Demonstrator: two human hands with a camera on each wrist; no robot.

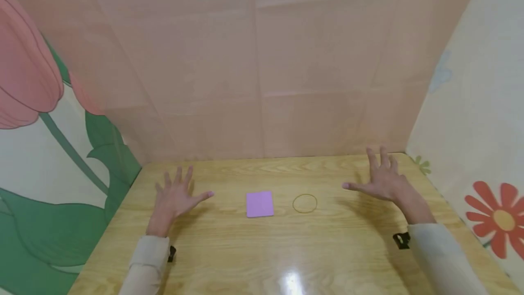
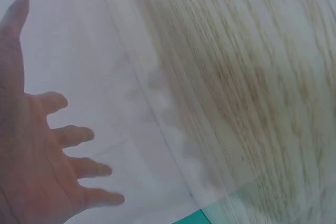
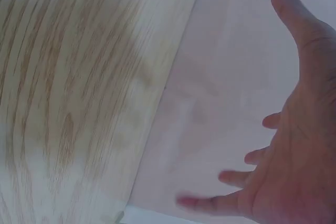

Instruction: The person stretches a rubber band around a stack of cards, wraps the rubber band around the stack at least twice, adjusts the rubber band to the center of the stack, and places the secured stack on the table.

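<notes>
A square purple pad [image 1: 259,204], like a stack of sticky notes, lies on the wooden table between the hands. To its right lies a thin yellow ring [image 1: 304,212] that looks like a rubber band. My left hand [image 1: 173,201] is over the table's left side with fingers spread and thumb pointing toward the pad. On the right side, my right hand [image 1: 385,183] is spread the same way, its thumb toward the ring. Both palms show in the wrist views, the left hand [image 2: 37,150] and the right hand [image 3: 294,161], with nothing held in either.
The wood-grain table [image 1: 229,254] meets a pinkish creased sheet [image 1: 204,67] along its far edge. Flower-patterned walls [image 1: 462,117] stand at both sides. A small black piece [image 1: 402,241] shows by the right sleeve, another [image 1: 172,254] by the left sleeve.
</notes>
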